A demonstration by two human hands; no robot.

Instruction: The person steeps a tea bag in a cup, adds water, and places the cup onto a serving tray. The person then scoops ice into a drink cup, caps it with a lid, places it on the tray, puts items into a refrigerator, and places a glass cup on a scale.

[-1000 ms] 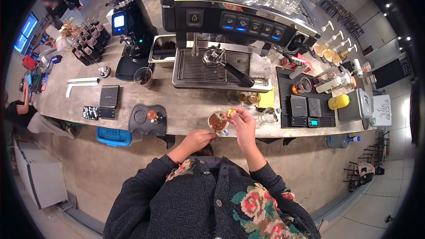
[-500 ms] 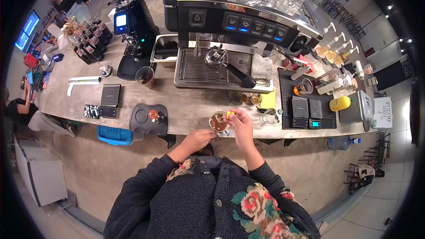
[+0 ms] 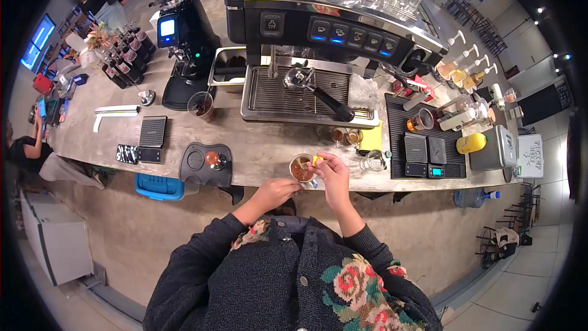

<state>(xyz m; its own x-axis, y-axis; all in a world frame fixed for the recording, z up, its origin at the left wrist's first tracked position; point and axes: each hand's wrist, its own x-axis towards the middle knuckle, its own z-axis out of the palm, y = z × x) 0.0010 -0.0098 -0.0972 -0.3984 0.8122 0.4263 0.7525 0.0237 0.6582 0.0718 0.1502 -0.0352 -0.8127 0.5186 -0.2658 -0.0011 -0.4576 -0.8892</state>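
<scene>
A white cup of brown liquid stands by the counter's front edge. My left hand is closed at its near side, fingertips against the cup's lower wall. In my right hand, just right of the rim, a small yellow tea bag tag is pinched between thumb and fingers. Below the tag a pale tea bag shows at the cup's right inner side, partly in the liquid. A small blue-and-white piece sticks out at the cup's lower right; I cannot tell what it is.
Behind the cup stands the espresso machine, with a portafilter on its drip tray. To the right are a glass pitcher, small coffee glasses and a black mat with scales. A tamping stand and a grinder are left.
The tea bag has shifted slightly in the cup, and the liquid's surface looks different. My right hand has moved very slightly left and down. My left hand stays in place.
</scene>
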